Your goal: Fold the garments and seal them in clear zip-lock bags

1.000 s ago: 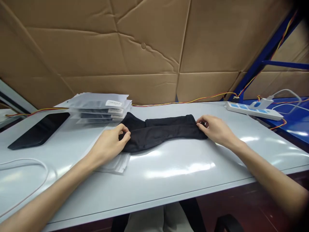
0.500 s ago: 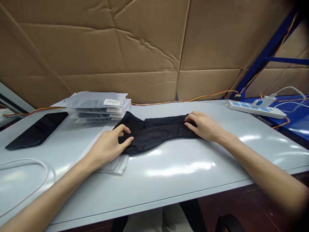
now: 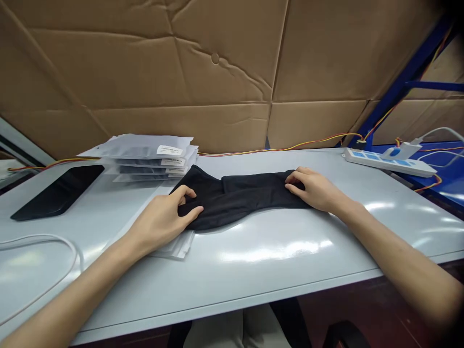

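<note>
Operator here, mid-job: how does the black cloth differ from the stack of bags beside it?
The black cloth is dark, soft and rumpled, while the stack of bags is pale grey, flat and neatly piled. The cloth is one folded piece; the stack is several bags, with white labels. The left hand and right hand rest on the cloth, and neither touches the stack. Both lie on the pale grey table.
</note>
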Action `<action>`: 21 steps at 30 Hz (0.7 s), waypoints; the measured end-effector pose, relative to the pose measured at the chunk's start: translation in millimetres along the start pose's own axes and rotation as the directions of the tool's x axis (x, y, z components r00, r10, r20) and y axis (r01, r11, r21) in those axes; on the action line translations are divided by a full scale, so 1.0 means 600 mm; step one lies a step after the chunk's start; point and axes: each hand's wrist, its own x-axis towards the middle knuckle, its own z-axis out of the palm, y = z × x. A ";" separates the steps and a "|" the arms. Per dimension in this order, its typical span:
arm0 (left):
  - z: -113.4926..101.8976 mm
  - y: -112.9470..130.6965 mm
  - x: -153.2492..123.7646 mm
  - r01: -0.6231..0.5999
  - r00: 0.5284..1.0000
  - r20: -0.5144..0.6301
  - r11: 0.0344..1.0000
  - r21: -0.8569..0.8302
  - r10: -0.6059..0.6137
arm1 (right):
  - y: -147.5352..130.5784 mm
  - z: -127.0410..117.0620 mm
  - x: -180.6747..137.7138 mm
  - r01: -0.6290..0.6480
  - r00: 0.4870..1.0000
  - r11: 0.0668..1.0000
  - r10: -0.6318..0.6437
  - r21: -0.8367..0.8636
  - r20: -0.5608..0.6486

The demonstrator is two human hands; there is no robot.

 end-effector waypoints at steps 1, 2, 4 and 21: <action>0.001 0.000 -0.001 0.001 1.000 0.000 1.000 0.007 -0.001 | 0.001 0.000 0.000 -0.004 1.000 1.000 0.004 0.002 -0.003; 0.002 0.000 -0.002 0.000 1.000 -0.001 1.000 0.015 0.000 | 0.002 0.000 0.000 -0.006 1.000 1.000 0.006 0.003 -0.003; 0.003 0.001 -0.004 -0.013 1.000 -0.023 1.000 0.026 0.014 | 0.005 -0.001 0.000 -0.008 1.000 1.000 0.008 0.000 -0.003; -0.003 -0.009 0.072 0.126 0.981 -0.163 0.983 0.137 -0.103 | 0.010 -0.001 -0.004 -0.017 1.000 1.000 0.017 -0.019 -0.003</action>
